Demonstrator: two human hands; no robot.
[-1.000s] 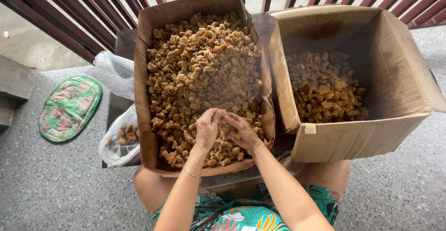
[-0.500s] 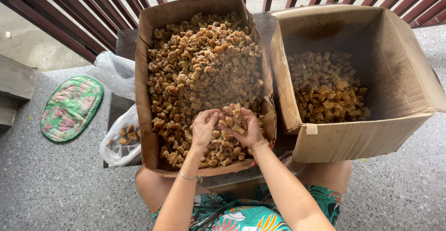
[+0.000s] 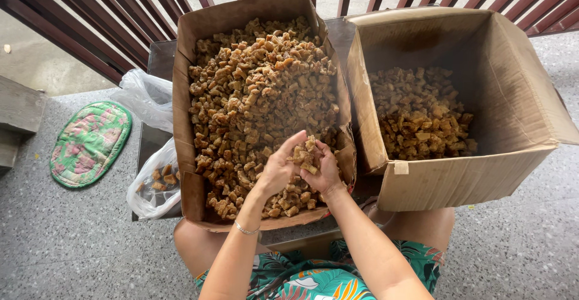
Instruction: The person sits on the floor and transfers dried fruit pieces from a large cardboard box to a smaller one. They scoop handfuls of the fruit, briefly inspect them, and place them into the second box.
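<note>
Brown corrugated cardboard box, left (image 3: 181, 95): flaps upright, walls creased and bowed, filled nearly to the rim with rough, knobbly golden-brown chunks (image 3: 259, 89) of irregular cubic shape, dry and crusty in texture.

Left hand (image 3: 278, 170) and right hand (image 3: 322, 170): held together above the near end of this box, cupped toward each other. A small heap of the same chunks, the cupped handful (image 3: 306, 153), is enclosed between them; the fingers (image 3: 291, 145) of the left hand are curled and pressed close around it, those of the right hand likewise bent against it. A thin metal bracelet (image 3: 246, 230) is worn on the left wrist.

Second brown cardboard box, right (image 3: 470, 179): deeper, tilted open toward the viewer, just beside the first; a shallower layer of paler yellowish chunks (image 3: 416, 116) is held at its bottom.

Crumpled translucent plastic bag (image 3: 151, 182): set against the left box's outer wall, a few chunks inside.

Dark flat surface (image 3: 158, 58): both boxes are carried on it.

Oval quilted mat, green with pink flowers (image 3: 89, 143): laid on the speckled grey terrazzo floor (image 3: 72, 245).

Dark red wooden railing (image 3: 120, 22): slanted slats behind the boxes.
</note>
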